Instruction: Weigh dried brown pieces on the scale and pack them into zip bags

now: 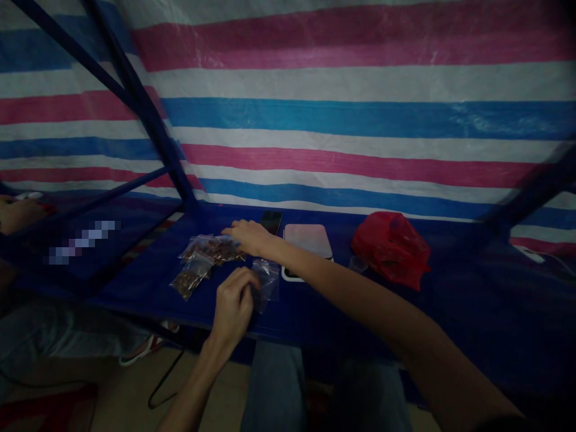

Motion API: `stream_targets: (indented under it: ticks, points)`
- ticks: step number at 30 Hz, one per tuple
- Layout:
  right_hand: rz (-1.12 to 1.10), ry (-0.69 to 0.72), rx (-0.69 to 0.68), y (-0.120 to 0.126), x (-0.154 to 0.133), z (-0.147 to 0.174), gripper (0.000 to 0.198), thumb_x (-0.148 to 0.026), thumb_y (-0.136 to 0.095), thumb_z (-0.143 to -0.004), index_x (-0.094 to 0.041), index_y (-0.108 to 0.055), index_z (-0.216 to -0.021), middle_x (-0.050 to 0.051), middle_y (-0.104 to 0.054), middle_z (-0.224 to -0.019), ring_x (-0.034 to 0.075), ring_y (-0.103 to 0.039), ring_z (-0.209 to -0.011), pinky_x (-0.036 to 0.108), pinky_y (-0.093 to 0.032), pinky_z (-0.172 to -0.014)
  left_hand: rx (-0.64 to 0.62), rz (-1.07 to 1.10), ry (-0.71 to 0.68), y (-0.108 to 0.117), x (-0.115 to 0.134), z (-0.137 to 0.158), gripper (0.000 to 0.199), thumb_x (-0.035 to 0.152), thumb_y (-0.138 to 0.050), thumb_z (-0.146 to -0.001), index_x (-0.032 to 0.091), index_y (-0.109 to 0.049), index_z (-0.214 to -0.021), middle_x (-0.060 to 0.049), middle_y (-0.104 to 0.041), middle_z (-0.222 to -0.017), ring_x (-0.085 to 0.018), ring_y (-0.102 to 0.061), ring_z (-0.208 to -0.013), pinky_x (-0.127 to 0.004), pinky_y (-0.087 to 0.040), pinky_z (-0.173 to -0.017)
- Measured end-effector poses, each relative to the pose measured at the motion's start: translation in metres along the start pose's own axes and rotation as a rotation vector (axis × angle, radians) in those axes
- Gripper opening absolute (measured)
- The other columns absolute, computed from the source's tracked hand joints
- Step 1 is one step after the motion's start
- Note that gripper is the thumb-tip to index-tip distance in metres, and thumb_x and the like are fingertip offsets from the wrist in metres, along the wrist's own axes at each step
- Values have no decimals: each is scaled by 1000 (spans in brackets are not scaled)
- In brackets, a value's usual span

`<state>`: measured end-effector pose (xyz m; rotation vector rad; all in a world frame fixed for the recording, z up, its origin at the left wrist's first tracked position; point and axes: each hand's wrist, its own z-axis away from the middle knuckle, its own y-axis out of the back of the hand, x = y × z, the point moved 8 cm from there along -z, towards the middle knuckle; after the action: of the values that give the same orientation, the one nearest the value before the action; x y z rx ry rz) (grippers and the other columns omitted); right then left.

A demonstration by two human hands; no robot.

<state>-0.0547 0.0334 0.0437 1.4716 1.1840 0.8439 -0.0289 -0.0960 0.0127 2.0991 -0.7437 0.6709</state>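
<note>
My left hand [234, 300] is closed, its curled fingers at the left edge of a clear zip bag [269, 282] and seeming to pinch it. Reaching across to the left, my right hand [249, 237] has its fingers stretched out and slightly bent at the far edge of a pile of filled clear bags [216, 247]. Those bags hold small reddish-brown pieces. A filled zip bag [191, 279] with brownish contents lies at the pile's near side. Beneath my right forearm, a white digital scale [308, 240] is partly hidden.
A dark phone [271, 221] lies behind my right hand. Right of the scale are a small clear cup [358, 264] and a crumpled red plastic bag [390, 246]. Blue frame bars [157, 132] rise at the left. Another person's hand [20, 215] is at the far left.
</note>
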Motion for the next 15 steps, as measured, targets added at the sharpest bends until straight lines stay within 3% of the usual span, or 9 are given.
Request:
stream_targets:
  ticks: [3, 6, 10, 15]
  points:
    - [67, 50, -74, -22, -2, -31, 30, -8, -60, -88, -14, -72, -115, 15, -74, -114, 26, -69, -102, 35, -52, -81, -14, 65, 7, 1, -3, -2, 29, 6, -40, -83, 23, -57, -67, -3, -63, -71, -21, -60, -74, -34, -43, -69]
    - [70, 35, -55, -20, 1, -39, 25, -7, -56, -90, -12, -75, -105, 15, -77, -105, 25, -71, -97, 35, -51, -81, -38, 85, 39, -1, -11, -8, 30, 7, -41, -85, 23, -59, -66, -3, -64, -71, -21, -61, -75, -34, -44, -70]
    - [-40, -30, 77, 17, 22, -25, 25, -11, -54, -95, -14, -78, -103, 13, -79, -102, 23, -72, -93, 32, -48, -80, -22, 56, -23, -1, -4, -14, 27, 7, -43, -88, 22, -63, -77, -4, -69, -94, -22, -63, -95, -35, -47, -85]
    - [-331, -161, 289, 69, 63, 7, 17, -14, -63, -93, -12, -80, -96, 10, -79, -94, 18, -70, -87, 28, -46, -79, 279, -14, -96, 24, 20, -33, 21, 8, -47, -89, 22, -62, -92, -6, -61, -111, -23, -59, -109, -38, -46, -97]
